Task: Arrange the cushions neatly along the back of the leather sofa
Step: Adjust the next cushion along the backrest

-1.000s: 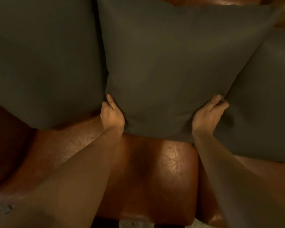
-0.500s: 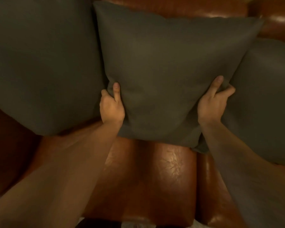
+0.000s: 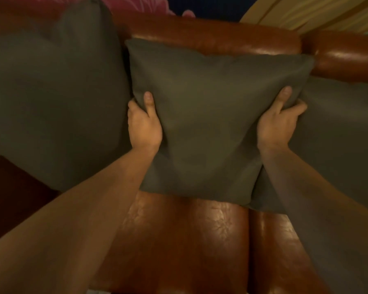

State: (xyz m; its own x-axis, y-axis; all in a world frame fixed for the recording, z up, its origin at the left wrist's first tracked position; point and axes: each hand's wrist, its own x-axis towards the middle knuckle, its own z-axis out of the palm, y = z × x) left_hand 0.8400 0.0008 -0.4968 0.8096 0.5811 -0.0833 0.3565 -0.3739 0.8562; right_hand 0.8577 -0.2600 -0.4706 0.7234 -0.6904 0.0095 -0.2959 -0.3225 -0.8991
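Observation:
A dark grey middle cushion (image 3: 210, 115) stands against the backrest of the brown leather sofa (image 3: 212, 41). My left hand (image 3: 143, 124) grips its left edge, thumb on the front face and fingers tucked behind. My right hand (image 3: 278, 124) grips its right edge the same way. A larger grey cushion (image 3: 51, 96) leans on the backrest to the left, touching the middle one. Another grey cushion (image 3: 340, 132) sits to the right, partly behind my right hand and forearm.
The glossy leather seat (image 3: 179, 240) lies below the cushions, split by a seam into sections. Above the backrest are a pink-patterned fabric (image 3: 140, 5) and a yellowish striped curtain (image 3: 310, 11). The sofa's dark left arm (image 3: 11, 187) lies at the lower left.
Both hands have slid higher up the middle cushion's sides. The cushion now stands lower in view, with the sofa's top rail and the wall behind it showing.

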